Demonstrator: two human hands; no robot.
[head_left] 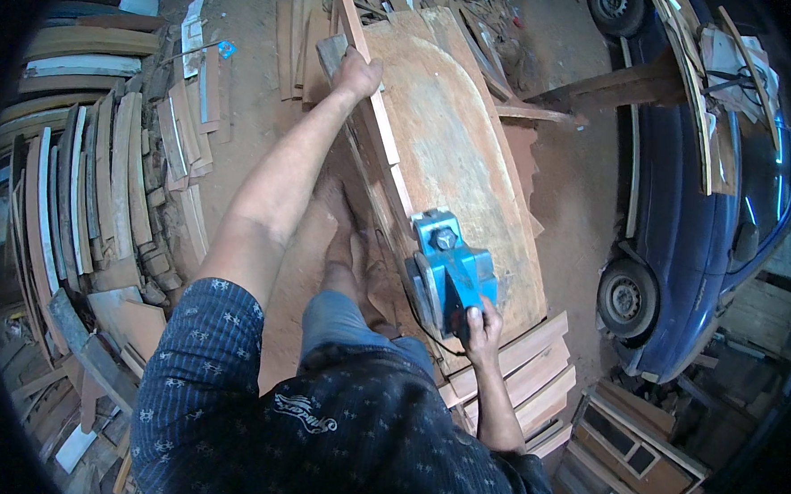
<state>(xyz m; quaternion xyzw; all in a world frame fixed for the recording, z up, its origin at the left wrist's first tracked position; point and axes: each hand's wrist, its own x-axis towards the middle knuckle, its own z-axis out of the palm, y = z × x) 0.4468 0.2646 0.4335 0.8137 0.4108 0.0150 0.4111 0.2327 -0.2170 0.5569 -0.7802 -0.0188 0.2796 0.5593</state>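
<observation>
A blue electric hand planer [462, 276] stands at the near left side of a worn wooden workbench [450, 151]. My right hand [482, 330] is closed round its rear handle, thumb on top. Farther off, my left hand [358, 77] grips a long, narrow wooden board [382, 132] along the bench's left edge. The board's far end runs past my left hand, and its near end meets the planer. Contact between the planer's sole and the wood is hidden beneath its body. A dark cord hangs near the planer's back.
Stacked planks [532, 370] lie by the bench's near right corner. Curved timber pieces [86, 186] fill the left side. A blue car [683, 217] is parked on the right, with boards [723, 139] over it. Scrap wood [488, 10] litters the floor beyond the bench.
</observation>
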